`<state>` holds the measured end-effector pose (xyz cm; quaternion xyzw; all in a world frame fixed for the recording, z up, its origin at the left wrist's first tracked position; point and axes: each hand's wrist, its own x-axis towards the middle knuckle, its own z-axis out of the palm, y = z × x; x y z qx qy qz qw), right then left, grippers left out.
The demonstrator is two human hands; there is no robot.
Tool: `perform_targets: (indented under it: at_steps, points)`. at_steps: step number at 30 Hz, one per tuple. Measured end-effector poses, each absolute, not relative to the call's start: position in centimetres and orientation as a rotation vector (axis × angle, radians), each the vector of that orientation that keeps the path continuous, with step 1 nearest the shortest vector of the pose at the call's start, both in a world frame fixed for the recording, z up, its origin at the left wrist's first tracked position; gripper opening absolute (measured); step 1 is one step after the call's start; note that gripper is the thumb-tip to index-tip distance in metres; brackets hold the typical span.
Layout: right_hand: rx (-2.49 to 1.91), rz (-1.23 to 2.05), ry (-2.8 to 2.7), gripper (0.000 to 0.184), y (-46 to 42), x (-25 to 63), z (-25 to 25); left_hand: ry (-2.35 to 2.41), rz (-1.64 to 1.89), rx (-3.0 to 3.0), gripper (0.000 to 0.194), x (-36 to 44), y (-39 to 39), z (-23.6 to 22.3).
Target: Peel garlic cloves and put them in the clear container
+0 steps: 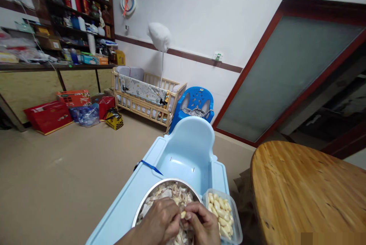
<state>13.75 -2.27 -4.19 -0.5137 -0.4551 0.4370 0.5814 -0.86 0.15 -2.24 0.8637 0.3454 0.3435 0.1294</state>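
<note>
Pinching in tight at the bottom of the view, your left hand [158,218] and right hand [201,224] meet over a steel bowl [168,180], and the lower edge of the frame cuts off both wrists. Right there between your fingertips [191,208] sits one pale garlic clove [183,214]. It's mostly buried by your fingers, just a sliver showing, so it's hard to call whether any skin remains on it. Both hands are narrowed right down, holding that single clove between them.

The bowl is heaped with papery garlic skins [168,195], far too jumbled to count, and your hands cover much of the near side. Just beside your right hand, one clear plastic tub [235,214] holds peeled garlic cloves [219,207], a couple of dozen by the look of it, though your hand hides some and an exact count is out of reach.

Bowl and tub sit side by side on the light-blue tray [120,207] of one plastic high chair [188,142]. To your right is one round wooden table [303,188], and past the high chair stand one blue plastic chair [194,100] and one wooden crib [143,104].
</note>
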Motion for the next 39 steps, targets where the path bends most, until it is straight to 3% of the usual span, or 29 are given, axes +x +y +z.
perform_targets:
  at_steps: [14,27,39]
  points:
    - [-1.207,0.966,-1.392,0.023,-2.5,14.2,-2.6,1.084,1.085,2.330,0.020,-0.5,0.0,-1.7]
    - [-1.219,1.078,-1.239,0.029,-2.5,14.1,-2.6,1.037,1.151,2.324,0.021,-0.3,-0.1,-1.4]
    - [-1.061,1.327,-0.740,0.032,-2.0,14.8,-2.6,1.133,1.085,2.432,0.020,-0.5,0.2,-2.8]
